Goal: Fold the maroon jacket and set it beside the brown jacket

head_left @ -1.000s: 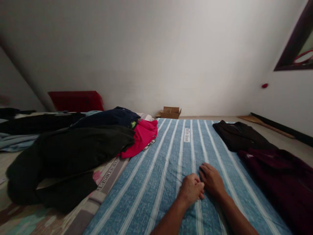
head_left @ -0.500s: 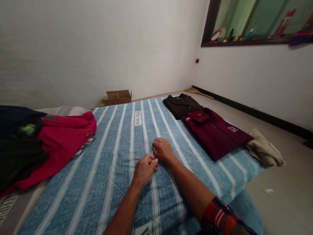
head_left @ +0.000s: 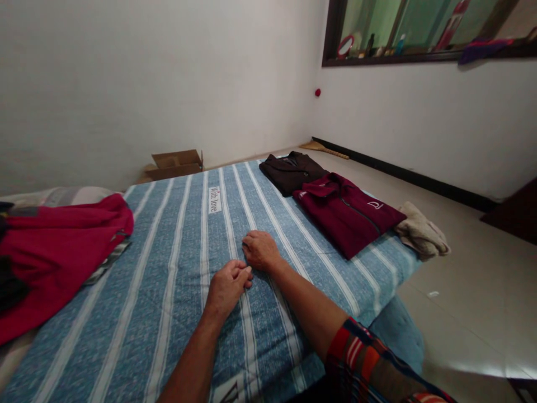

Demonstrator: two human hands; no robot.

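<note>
My left hand (head_left: 227,284) rests on the blue striped bed cover (head_left: 168,263) with its fingers curled in, nothing visible in them. My right hand (head_left: 260,250) lies just beyond it, knuckles up, fingers bent down onto the cover. The two hands almost touch. To their right a folded maroon jacket (head_left: 346,210) lies on the cover, with a folded dark brown garment (head_left: 291,170) behind it. A red garment (head_left: 59,240) is heaped at the left.
A beige cloth (head_left: 422,235) hangs at the bed's right edge above the tiled floor (head_left: 474,280). An open cardboard box (head_left: 174,163) sits by the far wall. A dark-framed window ledge (head_left: 419,33) holds small items. A broom (head_left: 325,149) lies along the skirting.
The view has swung right: the dark clothes pile has left the frame, and the maroon jacket, beige cloth and floor have come in. Both hands stay resting together on the cover.
</note>
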